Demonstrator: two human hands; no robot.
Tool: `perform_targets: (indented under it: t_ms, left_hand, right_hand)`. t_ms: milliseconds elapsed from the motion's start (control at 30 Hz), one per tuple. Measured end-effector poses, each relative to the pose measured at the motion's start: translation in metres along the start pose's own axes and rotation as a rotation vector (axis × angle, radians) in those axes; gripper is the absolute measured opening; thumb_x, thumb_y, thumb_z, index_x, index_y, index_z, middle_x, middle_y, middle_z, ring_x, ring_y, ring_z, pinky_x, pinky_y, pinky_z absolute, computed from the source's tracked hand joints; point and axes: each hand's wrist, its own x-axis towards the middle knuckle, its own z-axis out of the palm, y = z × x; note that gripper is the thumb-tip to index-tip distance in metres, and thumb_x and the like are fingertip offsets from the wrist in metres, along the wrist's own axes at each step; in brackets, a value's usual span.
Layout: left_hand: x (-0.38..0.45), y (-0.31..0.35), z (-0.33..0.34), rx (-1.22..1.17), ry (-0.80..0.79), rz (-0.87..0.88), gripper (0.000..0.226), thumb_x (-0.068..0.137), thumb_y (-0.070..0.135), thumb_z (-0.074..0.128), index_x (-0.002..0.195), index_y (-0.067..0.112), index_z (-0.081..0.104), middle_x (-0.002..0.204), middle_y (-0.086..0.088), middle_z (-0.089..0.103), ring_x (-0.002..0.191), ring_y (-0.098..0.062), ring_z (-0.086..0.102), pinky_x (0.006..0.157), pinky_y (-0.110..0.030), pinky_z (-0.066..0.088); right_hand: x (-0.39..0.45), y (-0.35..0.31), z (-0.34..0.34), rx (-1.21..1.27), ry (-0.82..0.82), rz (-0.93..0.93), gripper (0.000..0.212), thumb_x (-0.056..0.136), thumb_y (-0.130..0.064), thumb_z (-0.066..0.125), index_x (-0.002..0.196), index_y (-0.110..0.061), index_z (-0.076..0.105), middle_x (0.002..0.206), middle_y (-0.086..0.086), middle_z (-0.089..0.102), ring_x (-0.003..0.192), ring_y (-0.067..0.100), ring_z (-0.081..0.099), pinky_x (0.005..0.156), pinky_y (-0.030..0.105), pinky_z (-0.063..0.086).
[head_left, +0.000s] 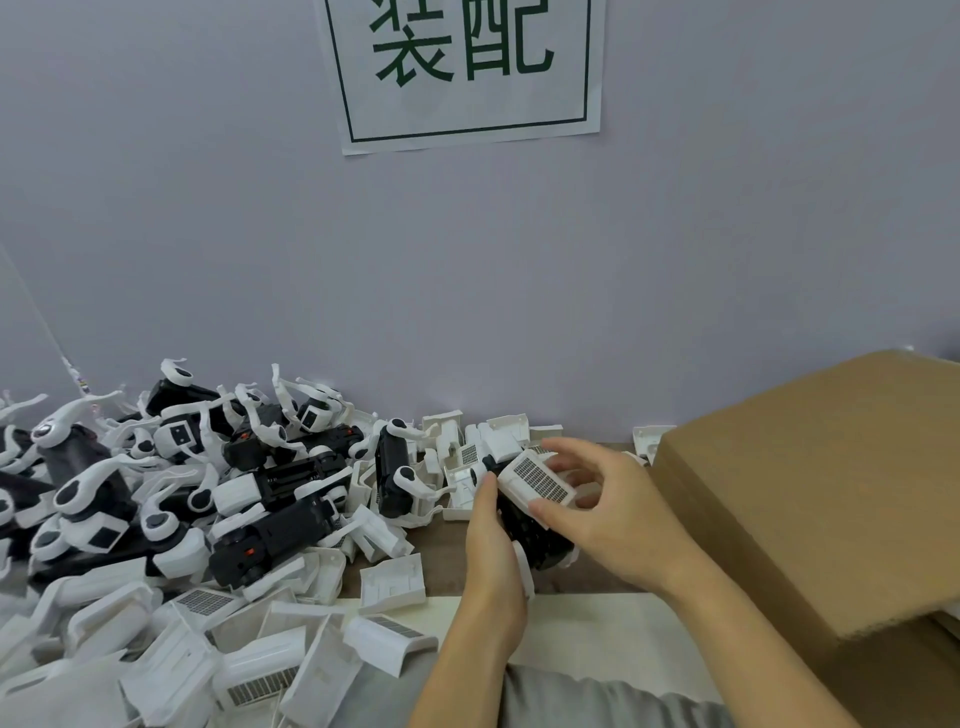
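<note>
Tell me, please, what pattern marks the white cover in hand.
A dark grid patch on the white cover; head view.

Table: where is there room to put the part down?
Bare room: the pale sheet nearest you, between the pile and the box, and a thin brown strip of table beside the part. The left side is crowded with the pile, right up to the wall.
</note>
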Motion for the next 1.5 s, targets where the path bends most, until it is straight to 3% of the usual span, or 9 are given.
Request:
perform_targets:
  t_ms: [200, 400, 600, 867, 967, 1067, 1233, 1367, 1500]
  left_hand:
    - [0.007, -0.003, -0.003, 0.001, -0.048, 0.057, 0.057, 0.105, 0.05, 0.034, 0.105, 0.012, 0.077, 0.101, -0.015, 0.077, 0.086, -0.026, 0.077, 0.058, -0.031, 0.06]
    - [0.012, -0.006, -0.004, 0.08, -0.049, 0.108, 0.056, 0.103, 0.05, 0.037, 0.108, 0.01, 0.076, 0.104, -0.014, 0.077, 0.089, -0.023, 0.076, 0.068, -0.032, 0.06]
    - [0.018, -0.01, -0.007, 0.117, -0.079, 0.149, 0.06, 0.104, 0.049, 0.035, 0.071, 0.028, 0.082, 0.079, -0.001, 0.078, 0.068, -0.012, 0.073, 0.068, -0.029, 0.051]
    - [0.018, -0.011, -0.009, 0.182, -0.034, 0.19, 0.031, 0.1, 0.031, 0.055, 0.121, 0.012, 0.067, 0.104, -0.011, 0.077, 0.093, -0.023, 0.076, 0.063, -0.026, 0.058]
    - [0.015, -0.01, -0.009, 0.213, -0.061, 0.195, 0.028, 0.1, 0.028, 0.056, 0.124, 0.018, 0.066, 0.109, -0.007, 0.077, 0.102, -0.025, 0.074, 0.08, -0.038, 0.061]
    - [0.01, -0.01, -0.008, 0.294, -0.101, 0.223, 0.027, 0.1, 0.03, 0.057, 0.125, 0.024, 0.065, 0.113, -0.003, 0.076, 0.107, -0.023, 0.072, 0.097, -0.049, 0.055]
    - [0.003, -0.011, -0.006, 0.403, -0.199, 0.267, 0.023, 0.1, 0.033, 0.057, 0.122, 0.027, 0.064, 0.11, 0.009, 0.076, 0.102, -0.003, 0.071, 0.074, -0.019, 0.057]
    - [-0.003, -0.009, -0.005, 0.452, -0.228, 0.284, 0.027, 0.101, 0.031, 0.056, 0.127, 0.028, 0.062, 0.116, 0.009, 0.074, 0.108, -0.004, 0.069, 0.088, -0.029, 0.057]
    - [-0.005, -0.009, -0.003, 0.44, -0.265, 0.289, 0.024, 0.101, 0.02, 0.056, 0.125, 0.024, 0.061, 0.113, 0.0, 0.075, 0.101, -0.011, 0.072, 0.072, -0.019, 0.055]
  right_hand:
    - [-0.001, -0.002, 0.017, -0.15, 0.091, -0.109, 0.051, 0.076, -0.032, 0.083, 0.124, -0.027, 0.067, 0.104, -0.022, 0.065, 0.095, -0.012, 0.058, 0.073, 0.005, 0.048]
    - [-0.002, -0.003, 0.025, -0.234, 0.134, -0.092, 0.041, 0.077, -0.046, 0.077, 0.114, -0.031, 0.067, 0.098, -0.017, 0.065, 0.085, -0.003, 0.063, 0.072, 0.016, 0.055]
    - [-0.004, -0.005, 0.027, -0.244, 0.12, -0.069, 0.021, 0.076, -0.043, 0.073, 0.093, -0.032, 0.072, 0.083, -0.013, 0.068, 0.077, 0.002, 0.066, 0.066, 0.03, 0.059]
    - [-0.006, -0.007, 0.025, -0.232, 0.099, -0.089, 0.021, 0.077, -0.04, 0.071, 0.098, -0.036, 0.067, 0.09, -0.015, 0.063, 0.082, 0.0, 0.062, 0.071, 0.022, 0.056]
    - [-0.006, -0.005, 0.012, -0.182, 0.012, -0.05, 0.025, 0.078, -0.041, 0.069, 0.103, -0.04, 0.067, 0.093, -0.017, 0.069, 0.088, 0.0, 0.064, 0.078, 0.019, 0.054]
    - [-0.002, -0.002, 0.002, -0.125, 0.118, 0.014, 0.021, 0.086, -0.03, 0.073, 0.107, -0.027, 0.071, 0.09, -0.012, 0.069, 0.084, 0.0, 0.062, 0.075, 0.014, 0.051]
    - [0.003, -0.009, 0.002, -0.12, 0.177, 0.034, 0.006, 0.087, -0.029, 0.074, 0.092, -0.031, 0.073, 0.08, -0.014, 0.069, 0.077, -0.002, 0.061, 0.064, 0.01, 0.045]
    - [0.002, -0.011, 0.001, -0.143, 0.189, 0.013, 0.008, 0.084, -0.028, 0.076, 0.08, -0.034, 0.072, 0.075, -0.014, 0.069, 0.076, 0.0, 0.061, 0.063, 0.01, 0.046]
    - [0.004, -0.014, -0.008, -0.193, 0.156, 0.0, 0.021, 0.083, -0.02, 0.077, 0.069, -0.034, 0.073, 0.075, -0.022, 0.067, 0.072, 0.0, 0.06, 0.063, 0.01, 0.046]
